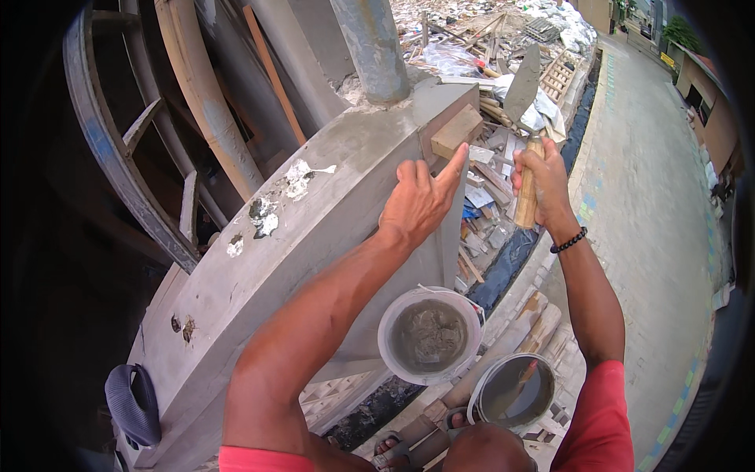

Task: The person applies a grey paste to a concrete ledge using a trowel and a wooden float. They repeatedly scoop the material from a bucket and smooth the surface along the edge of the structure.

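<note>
The person's right hand [548,179] gripped a trowel [522,88] by its wooden handle, blade raised, right of a grey wall [259,224]. The left hand [421,198] was by the wall's far end, index finger stretched to a wood block [458,130], other fingers bent; whether it gripped anything could not be told. A bucket [385,346] of wet cement stood nearer. The step seemed to be plastering that end; the next move likely called for steadying the block.
</note>
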`<state>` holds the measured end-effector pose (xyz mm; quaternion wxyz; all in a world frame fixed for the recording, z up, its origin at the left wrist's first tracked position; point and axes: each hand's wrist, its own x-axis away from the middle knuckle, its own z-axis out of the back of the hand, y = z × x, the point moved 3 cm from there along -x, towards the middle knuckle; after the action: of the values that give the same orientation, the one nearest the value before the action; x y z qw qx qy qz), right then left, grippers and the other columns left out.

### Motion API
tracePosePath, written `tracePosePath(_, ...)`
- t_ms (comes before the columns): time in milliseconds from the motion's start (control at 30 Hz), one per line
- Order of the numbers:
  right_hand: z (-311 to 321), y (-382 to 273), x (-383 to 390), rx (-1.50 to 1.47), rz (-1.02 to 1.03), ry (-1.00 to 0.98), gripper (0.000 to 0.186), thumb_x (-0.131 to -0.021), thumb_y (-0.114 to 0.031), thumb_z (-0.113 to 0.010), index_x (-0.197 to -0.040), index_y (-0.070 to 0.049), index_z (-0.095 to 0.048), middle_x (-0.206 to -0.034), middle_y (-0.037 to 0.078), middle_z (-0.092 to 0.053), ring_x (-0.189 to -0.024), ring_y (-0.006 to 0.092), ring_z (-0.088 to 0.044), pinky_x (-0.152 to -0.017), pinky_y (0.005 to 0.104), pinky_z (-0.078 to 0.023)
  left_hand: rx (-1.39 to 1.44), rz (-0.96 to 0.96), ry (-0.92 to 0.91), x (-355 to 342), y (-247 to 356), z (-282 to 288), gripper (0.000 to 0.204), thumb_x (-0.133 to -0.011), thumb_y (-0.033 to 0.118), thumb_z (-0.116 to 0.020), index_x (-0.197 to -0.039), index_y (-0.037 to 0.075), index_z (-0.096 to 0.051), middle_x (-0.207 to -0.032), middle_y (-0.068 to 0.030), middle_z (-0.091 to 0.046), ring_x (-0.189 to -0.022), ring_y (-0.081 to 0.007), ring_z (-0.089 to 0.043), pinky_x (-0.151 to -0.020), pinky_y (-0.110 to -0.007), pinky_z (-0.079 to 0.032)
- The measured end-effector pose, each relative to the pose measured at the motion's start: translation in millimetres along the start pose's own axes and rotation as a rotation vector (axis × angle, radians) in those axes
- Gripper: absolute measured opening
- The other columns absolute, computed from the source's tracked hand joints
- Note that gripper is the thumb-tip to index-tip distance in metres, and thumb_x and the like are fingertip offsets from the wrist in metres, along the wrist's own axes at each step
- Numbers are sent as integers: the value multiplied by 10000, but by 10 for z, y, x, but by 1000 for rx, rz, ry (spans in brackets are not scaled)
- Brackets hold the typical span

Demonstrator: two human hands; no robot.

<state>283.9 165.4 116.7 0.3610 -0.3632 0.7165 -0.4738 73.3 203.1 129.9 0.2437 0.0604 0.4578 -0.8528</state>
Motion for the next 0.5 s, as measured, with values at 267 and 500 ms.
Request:
tracePosePath(267,1431,-455,968,700,-344,-632,457,-908,-332,-726,-1173,2,-562,-805,43,-591,-719,132,-587,-630,294,-470,65,46,144,-21,17,-96,370,-876,154,-623,-1242,150,-677,-1529,1,-401,-762,-177,-558,-663,-344,-412)
tracePosePath(500,684,29,1307,1310,-530,-1235,376,-794,-220,-814,-1039,-8,-624,-818,154,-654,-798,292,-642,-716,417,-474,58,24,130,5,-51,-68,354,-910,156,-557,-1230,53,-666,-1494,-77,-449,-801,-195,-529,-682,-359,-406)
